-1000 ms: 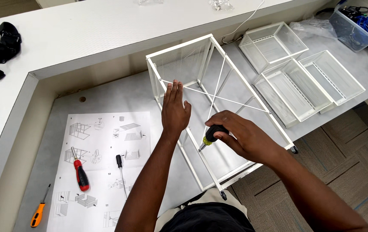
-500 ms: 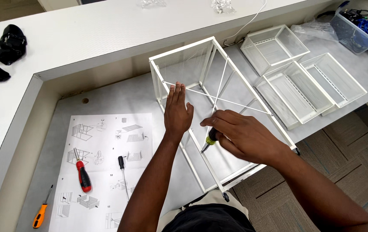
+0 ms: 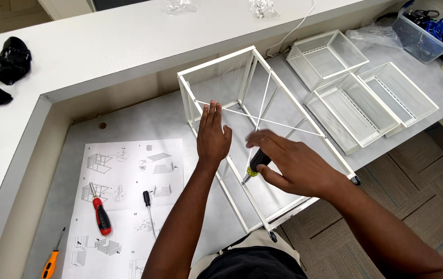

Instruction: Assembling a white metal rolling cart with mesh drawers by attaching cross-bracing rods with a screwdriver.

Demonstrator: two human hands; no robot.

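A white metal frame [image 3: 304, 111] with mesh sides and crossed brace rods lies on its side on the grey desk. My left hand [image 3: 213, 135] rests flat on its near left rail, fingers together and pointing away. My right hand [image 3: 294, 166] holds a screwdriver [image 3: 255, 166] with a black and yellow handle, its tip pointing down at the frame's lower left rail. The hand covers most of the handle.
An instruction sheet [image 3: 123, 201] lies left of the frame with a red-handled screwdriver [image 3: 100, 214] and a thin black tool [image 3: 149, 205] on it. An orange screwdriver [image 3: 50, 262] lies by the desk edge. Three white mesh baskets [image 3: 358, 93] sit right; a clear bin [image 3: 425, 31] stands far right.
My right hand has shifted slightly left and down along the frame with the screwdriver. My left hand stays on the rail. The view has moved a little.
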